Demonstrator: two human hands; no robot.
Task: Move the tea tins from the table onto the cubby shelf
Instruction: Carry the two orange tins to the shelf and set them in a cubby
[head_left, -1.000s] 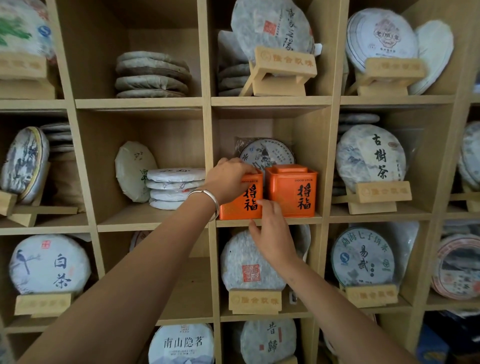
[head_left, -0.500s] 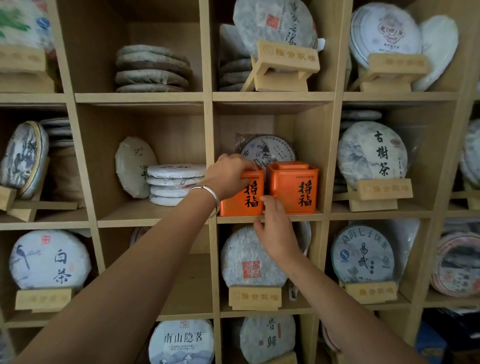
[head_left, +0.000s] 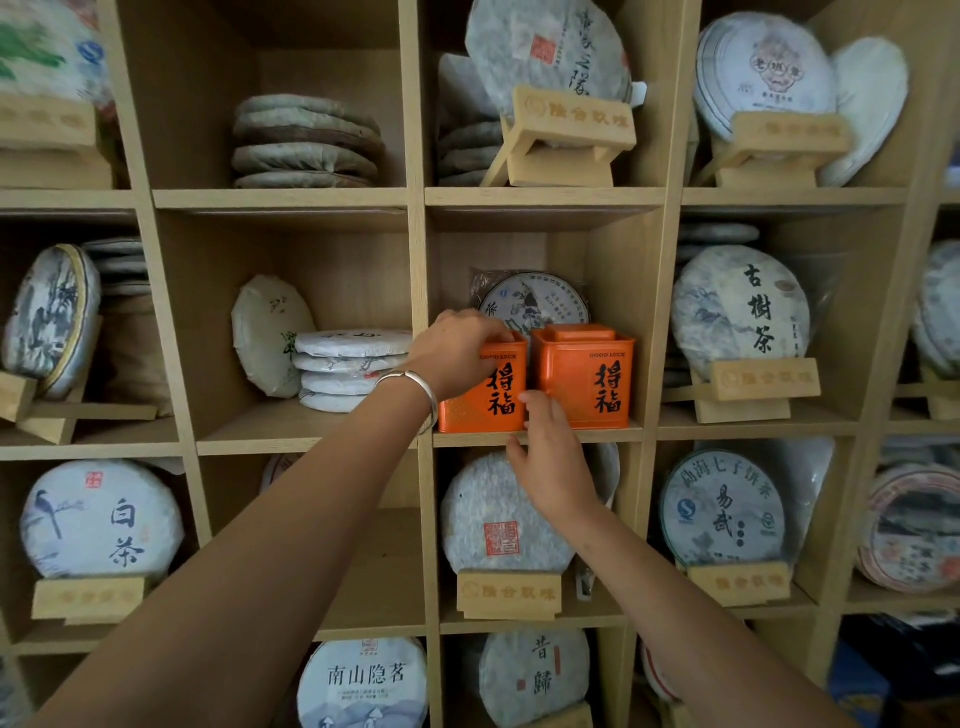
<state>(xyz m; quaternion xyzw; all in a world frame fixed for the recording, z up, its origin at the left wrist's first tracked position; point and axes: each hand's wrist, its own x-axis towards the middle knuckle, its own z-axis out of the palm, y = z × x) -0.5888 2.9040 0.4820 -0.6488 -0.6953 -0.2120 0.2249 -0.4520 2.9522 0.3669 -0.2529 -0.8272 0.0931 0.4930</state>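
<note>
The left hand (head_left: 457, 351) is cupped over the top left corner of the left orange square metal tea tin (head_left: 485, 387), fingers curled over its upper rim and gripping it; a silver bangle (head_left: 415, 387) circles that wrist. The right hand (head_left: 553, 462) is loosely spread, holding nothing, its fingertips (head_left: 532, 400) touching the tin's lower right front edge, where it meets the right orange square metal tea tin (head_left: 587, 376); the thumb lies against the shelf board's front lip below. Both tins stand upright side by side, touching or nearly so, near the front edge of the middle compartment of the pale wooden cubby shelf (head_left: 540, 197), black characters facing out; the right tin's raised lid is in plain view, the left tin's top is hidden under the hand. Behind them a round paper-wrapped tea cake in a clear bag (head_left: 535, 301) leans against the back wall; the neighbouring compartments hold more wrapped tea cakes, some stacked flat, some propped on small wooden stands (head_left: 509, 592).
</note>
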